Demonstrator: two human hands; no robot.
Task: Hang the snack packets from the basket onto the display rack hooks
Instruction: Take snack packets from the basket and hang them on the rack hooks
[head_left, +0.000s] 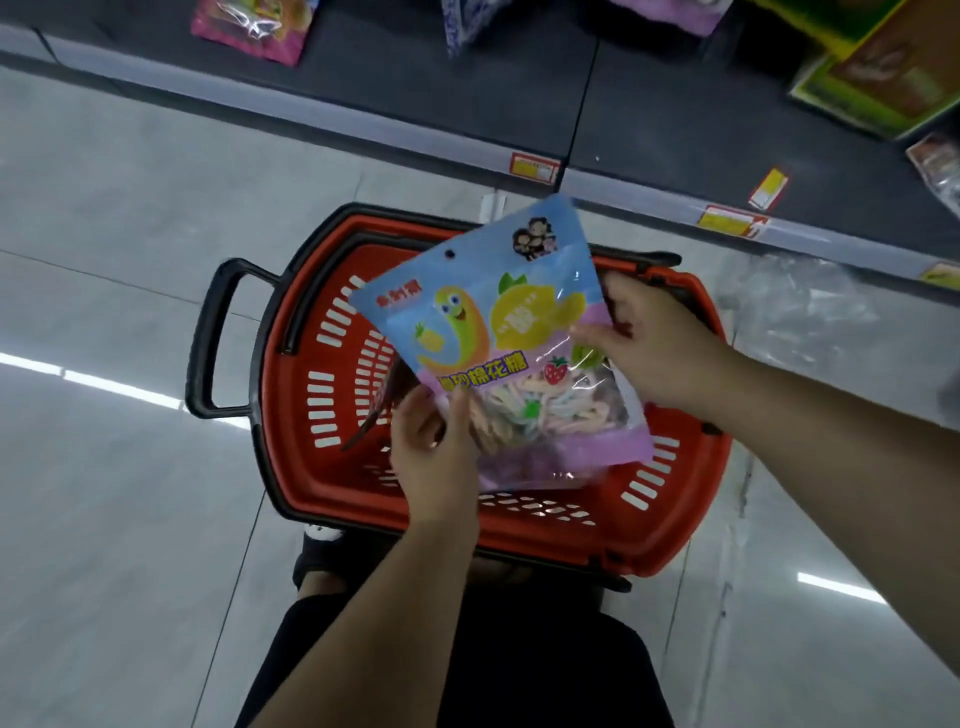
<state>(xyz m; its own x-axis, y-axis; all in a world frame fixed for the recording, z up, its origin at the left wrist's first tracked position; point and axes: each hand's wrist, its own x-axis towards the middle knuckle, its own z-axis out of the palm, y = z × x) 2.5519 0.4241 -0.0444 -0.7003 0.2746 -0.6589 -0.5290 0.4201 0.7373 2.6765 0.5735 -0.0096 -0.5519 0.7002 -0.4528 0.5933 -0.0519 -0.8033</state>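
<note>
A blue and lilac snack packet (498, 332) printed with cartoon fruit is held tilted above a red basket (670, 525), its hang hole toward the far left corner and its clear window showing pastel twisted sweets. The left hand (434, 452) pinches the packet's near left corner, thumb on the front face. The right hand (649, 348) grips the packet's right edge, thumb on the front face and the other fingers hidden behind. The basket stands on the pale tiled floor (119, 218), its black handle (208, 343) jutting out to the left; a dark wrapper shows inside it under the packet. Beyond the basket runs a dark shelf (675, 114) with yellow and red price tags (535, 167) along its front edge, a pink packet (254, 26) at its far left and green boxes (883, 78) at its far right.
</note>
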